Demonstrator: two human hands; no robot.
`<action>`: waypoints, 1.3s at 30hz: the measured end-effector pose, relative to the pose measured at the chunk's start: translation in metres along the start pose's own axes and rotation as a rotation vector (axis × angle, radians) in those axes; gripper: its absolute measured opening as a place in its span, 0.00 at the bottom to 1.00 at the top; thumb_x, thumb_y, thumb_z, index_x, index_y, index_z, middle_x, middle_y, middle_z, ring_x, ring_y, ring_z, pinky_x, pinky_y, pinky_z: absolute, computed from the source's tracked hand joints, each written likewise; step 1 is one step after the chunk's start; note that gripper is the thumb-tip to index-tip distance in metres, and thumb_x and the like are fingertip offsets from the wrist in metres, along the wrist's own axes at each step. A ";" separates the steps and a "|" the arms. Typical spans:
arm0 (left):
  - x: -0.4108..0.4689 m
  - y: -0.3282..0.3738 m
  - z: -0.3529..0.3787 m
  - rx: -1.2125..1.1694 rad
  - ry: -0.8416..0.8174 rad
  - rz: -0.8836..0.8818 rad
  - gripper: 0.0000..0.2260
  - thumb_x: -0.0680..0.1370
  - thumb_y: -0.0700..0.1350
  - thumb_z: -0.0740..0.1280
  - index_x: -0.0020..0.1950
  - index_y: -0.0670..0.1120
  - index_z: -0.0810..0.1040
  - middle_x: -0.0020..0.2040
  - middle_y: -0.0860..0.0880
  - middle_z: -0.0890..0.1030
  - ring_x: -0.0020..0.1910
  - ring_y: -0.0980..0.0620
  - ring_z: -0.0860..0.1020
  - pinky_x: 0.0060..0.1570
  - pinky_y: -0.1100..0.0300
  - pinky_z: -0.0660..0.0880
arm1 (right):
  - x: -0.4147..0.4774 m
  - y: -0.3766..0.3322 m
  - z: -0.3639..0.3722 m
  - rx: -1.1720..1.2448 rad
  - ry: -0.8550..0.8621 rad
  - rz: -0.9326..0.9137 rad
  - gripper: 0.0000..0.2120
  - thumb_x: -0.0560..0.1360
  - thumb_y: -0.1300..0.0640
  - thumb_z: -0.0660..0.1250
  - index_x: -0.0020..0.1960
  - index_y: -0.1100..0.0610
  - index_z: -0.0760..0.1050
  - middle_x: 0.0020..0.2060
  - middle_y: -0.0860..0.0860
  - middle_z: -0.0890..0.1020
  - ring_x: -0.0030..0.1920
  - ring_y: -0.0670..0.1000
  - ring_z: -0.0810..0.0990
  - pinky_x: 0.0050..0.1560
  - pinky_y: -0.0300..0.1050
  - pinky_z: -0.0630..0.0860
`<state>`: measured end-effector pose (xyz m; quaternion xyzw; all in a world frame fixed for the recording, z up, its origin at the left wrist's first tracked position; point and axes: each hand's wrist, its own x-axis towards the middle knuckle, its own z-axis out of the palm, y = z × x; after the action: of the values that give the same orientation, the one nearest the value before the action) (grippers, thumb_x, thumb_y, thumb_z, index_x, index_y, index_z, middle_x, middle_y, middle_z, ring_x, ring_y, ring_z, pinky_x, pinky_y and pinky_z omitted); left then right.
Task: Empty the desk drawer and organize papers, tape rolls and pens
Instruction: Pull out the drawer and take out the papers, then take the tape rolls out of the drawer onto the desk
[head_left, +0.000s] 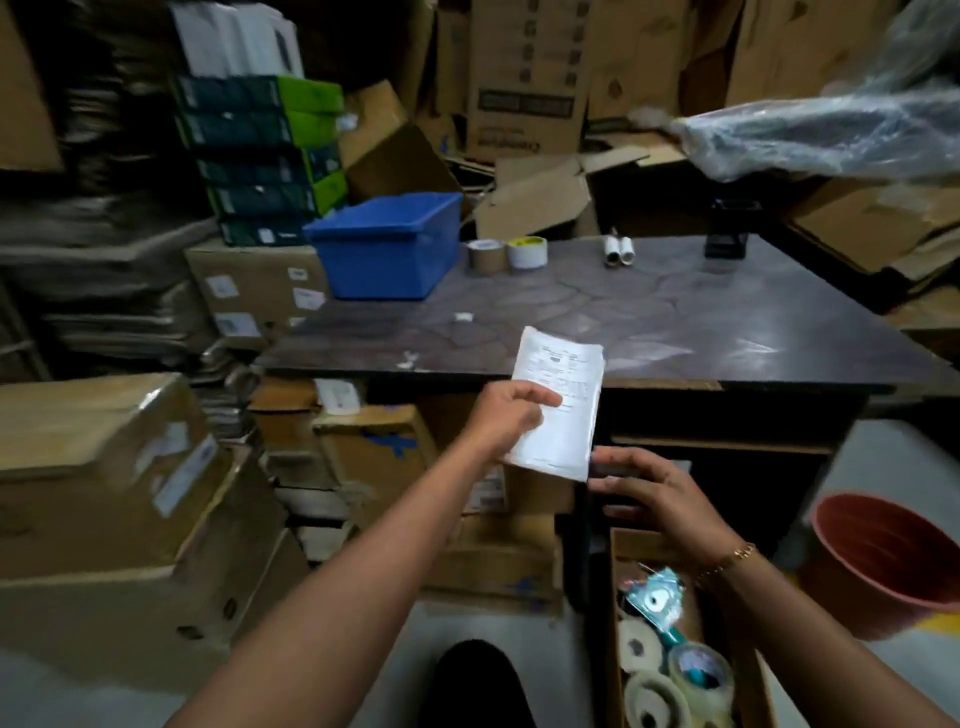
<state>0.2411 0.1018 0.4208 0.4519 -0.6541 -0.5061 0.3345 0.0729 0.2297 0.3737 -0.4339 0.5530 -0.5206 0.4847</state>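
The paper (566, 364) I hold is matt white. The tabletop (675, 322) is dark, glossy wood laminate, the bin (384, 260) smooth blue plastic, the boxes (104, 467) rough, dull brown cardboard.

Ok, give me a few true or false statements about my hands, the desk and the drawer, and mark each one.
1. The left hand holds a folded bundle of papers. True.
2. The blue bin sits on the floor. False: it stands on the desk, at its far left corner.
3. The drawer is open, with tape rolls inside. True.
4. No tape is on the desk. False: two rolls stand beside the blue bin.
5. The right hand grips a pen. False: its fingers reach to the papers' lower corner, and no pen shows.
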 end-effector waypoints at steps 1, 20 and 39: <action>0.010 0.009 -0.020 0.001 0.036 0.009 0.17 0.70 0.28 0.61 0.48 0.42 0.85 0.50 0.43 0.84 0.46 0.49 0.79 0.45 0.61 0.74 | 0.000 -0.005 0.005 -0.013 -0.011 -0.012 0.12 0.73 0.67 0.69 0.54 0.56 0.81 0.56 0.51 0.83 0.54 0.53 0.82 0.55 0.52 0.78; 0.117 0.006 -0.173 0.485 0.141 -0.165 0.15 0.72 0.32 0.68 0.46 0.51 0.85 0.63 0.48 0.79 0.65 0.47 0.73 0.64 0.59 0.68 | 0.020 0.049 -0.007 -0.143 0.025 0.074 0.10 0.77 0.65 0.65 0.47 0.55 0.83 0.46 0.61 0.84 0.52 0.65 0.82 0.59 0.66 0.74; 0.020 -0.016 0.061 0.492 0.339 0.687 0.05 0.73 0.48 0.64 0.41 0.50 0.79 0.41 0.54 0.77 0.45 0.51 0.74 0.46 0.55 0.68 | 0.020 0.098 -0.070 -0.316 0.193 0.083 0.11 0.75 0.68 0.66 0.55 0.59 0.79 0.50 0.51 0.83 0.50 0.47 0.81 0.52 0.33 0.75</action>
<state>0.1831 0.1044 0.3891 0.3511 -0.8029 -0.1141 0.4681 0.0037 0.2292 0.2734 -0.4295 0.6891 -0.4462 0.3763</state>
